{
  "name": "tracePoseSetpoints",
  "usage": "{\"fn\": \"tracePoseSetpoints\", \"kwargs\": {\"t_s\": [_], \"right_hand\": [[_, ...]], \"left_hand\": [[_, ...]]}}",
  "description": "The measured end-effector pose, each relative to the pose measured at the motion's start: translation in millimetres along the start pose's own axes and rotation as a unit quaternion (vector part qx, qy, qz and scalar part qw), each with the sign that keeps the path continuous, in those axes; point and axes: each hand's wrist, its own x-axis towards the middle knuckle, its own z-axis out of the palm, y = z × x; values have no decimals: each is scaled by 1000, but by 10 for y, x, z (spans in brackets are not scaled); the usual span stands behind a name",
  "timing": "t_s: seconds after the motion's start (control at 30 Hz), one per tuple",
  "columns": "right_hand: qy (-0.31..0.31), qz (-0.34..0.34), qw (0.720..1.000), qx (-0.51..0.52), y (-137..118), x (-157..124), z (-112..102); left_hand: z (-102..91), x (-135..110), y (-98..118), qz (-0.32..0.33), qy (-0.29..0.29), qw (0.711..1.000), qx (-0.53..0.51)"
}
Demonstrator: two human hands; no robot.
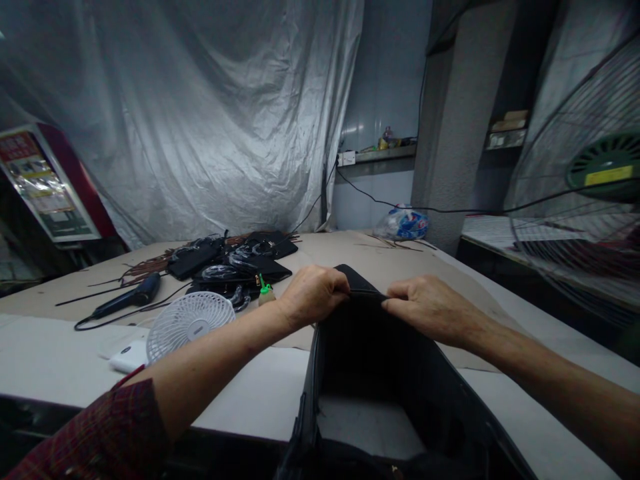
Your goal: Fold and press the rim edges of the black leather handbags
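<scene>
A black bag point(430, 387) stands before me at the table's front edge, its mouth open toward me. Inside, a pale grey bottom shows between dark side walls. My left hand point(316, 292) pinches the far rim near its left corner, fingers closed over the edge. On the same rim, a short gap to the right, my right hand point(425, 303) grips with thumb and fingers. A short stretch of rim runs taut between the two hands. The bag's near end is cut off by the bottom of the view.
A small white fan point(193, 323), a dark corded hand tool point(131, 295) and a green-tipped bottle point(265, 292) lie to the left. Behind them are several black bags point(240, 261) and brown straps point(150, 268). A large caged fan point(600, 167) stands right; a plastic bag point(406, 223) sits behind.
</scene>
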Motion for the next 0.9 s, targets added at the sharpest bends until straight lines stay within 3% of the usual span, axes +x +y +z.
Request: {"fn": "tracePoseSetpoints", "kwargs": {"t_s": [0.43, 0.8, 0.9], "right_hand": [[9, -11, 1000, -1, 32, -13, 14], [13, -11, 1000, -5, 39, -1, 20], [15, -10, 1000, -3, 40, -4, 21]], "left_hand": [[-6, -11, 37, -6, 8, 1000, 25], [-21, 37, 60, -36, -39, 998, -41], [-11, 36, 66, -41, -29, 997, -52]]}}
